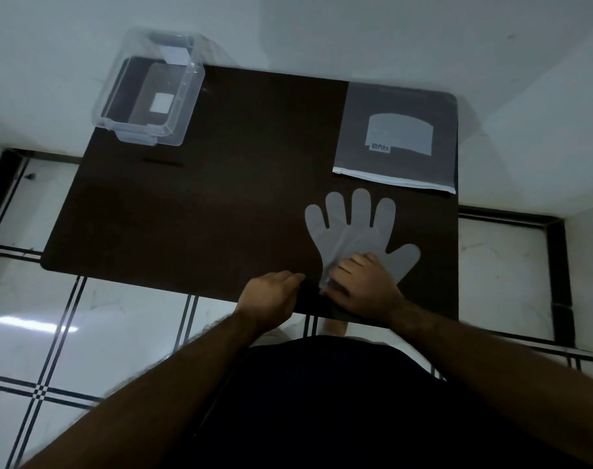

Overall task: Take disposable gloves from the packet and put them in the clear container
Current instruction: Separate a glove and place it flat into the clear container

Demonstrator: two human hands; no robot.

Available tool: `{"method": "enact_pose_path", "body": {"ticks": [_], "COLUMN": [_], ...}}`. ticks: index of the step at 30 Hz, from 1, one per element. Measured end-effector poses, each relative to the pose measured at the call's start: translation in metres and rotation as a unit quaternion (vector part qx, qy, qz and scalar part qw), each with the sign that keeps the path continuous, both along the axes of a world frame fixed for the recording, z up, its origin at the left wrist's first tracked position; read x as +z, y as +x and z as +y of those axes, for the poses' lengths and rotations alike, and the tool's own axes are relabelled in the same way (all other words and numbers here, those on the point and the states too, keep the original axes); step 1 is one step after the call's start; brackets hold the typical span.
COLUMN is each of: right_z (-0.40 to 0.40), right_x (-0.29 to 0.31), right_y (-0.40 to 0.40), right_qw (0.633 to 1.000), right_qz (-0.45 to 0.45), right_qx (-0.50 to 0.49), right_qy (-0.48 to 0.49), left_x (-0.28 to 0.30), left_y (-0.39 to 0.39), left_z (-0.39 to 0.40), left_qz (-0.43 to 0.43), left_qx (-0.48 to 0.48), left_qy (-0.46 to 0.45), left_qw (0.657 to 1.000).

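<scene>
A translucent disposable glove (352, 228) lies flat on the dark table (193, 218), fingers pointing away from me. My right hand (362, 286) rests on the glove's cuff near the table's front edge, fingers pinching the bunched plastic. My left hand (271, 296) sits just left of the cuff, fingers curled, touching the table and holding nothing I can see. The grey glove packet (396, 137) lies at the far right corner, its white zip edge facing me. The clear container (149, 93) stands at the far left corner, overhanging the table's edge.
A white wall runs behind the table. The floor below is white tile with black stripes (51, 333). My dark shirt (322, 401) fills the lower middle of the view.
</scene>
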State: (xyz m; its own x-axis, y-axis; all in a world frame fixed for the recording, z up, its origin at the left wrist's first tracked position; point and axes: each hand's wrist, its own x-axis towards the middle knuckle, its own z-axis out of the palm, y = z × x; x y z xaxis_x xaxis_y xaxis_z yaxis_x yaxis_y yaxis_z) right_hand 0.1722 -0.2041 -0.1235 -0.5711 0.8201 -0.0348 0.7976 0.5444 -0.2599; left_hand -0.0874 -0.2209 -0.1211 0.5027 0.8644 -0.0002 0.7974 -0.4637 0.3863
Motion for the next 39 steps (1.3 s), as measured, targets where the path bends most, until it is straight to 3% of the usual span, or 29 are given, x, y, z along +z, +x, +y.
{"method": "enact_pose_path", "body": {"ticks": [4, 8, 10, 12, 15, 17, 22, 31, 39], "right_z": [-0.007, -0.009, -0.008, -0.007, -0.008, -0.01, -0.011, -0.005, 0.006], "right_x": [0.002, 0.004, 0.007, 0.01, 0.012, 0.013, 0.016, 0.027, 0.032], "right_y": [-0.017, -0.019, -0.018, -0.017, -0.016, -0.015, -0.008, -0.002, 0.003], "right_qw": [0.998, 0.996, 0.991, 0.979, 0.94, 0.915, 0.887, 0.849, 0.787], "right_qz": [-0.033, -0.004, 0.039, 0.111, 0.237, 0.277, 0.313, 0.344, 0.364], "right_qx": [-0.028, -0.055, -0.088, -0.132, -0.194, -0.239, -0.277, -0.327, -0.408], "right_qy": [-0.043, -0.064, -0.089, -0.108, -0.151, -0.169, -0.198, -0.232, -0.285], "left_x": [0.005, 0.006, 0.007, 0.011, 0.023, 0.029, 0.029, 0.017, 0.024], "left_y": [0.002, 0.012, 0.021, 0.034, 0.056, 0.066, 0.08, 0.088, 0.082], "left_z": [-0.001, -0.001, 0.0, 0.003, 0.012, 0.017, 0.025, 0.03, 0.032], "left_qz": [-0.016, -0.054, -0.099, -0.185, -0.353, -0.411, -0.476, -0.464, -0.437], "left_qx": [0.032, 0.092, 0.154, 0.245, 0.362, 0.384, 0.403, 0.444, 0.466], "left_qy": [-0.03, -0.109, -0.176, -0.263, -0.411, -0.478, -0.525, -0.509, -0.504], "left_qw": [0.999, 0.988, 0.967, 0.915, 0.759, 0.675, 0.579, 0.574, 0.581]}}
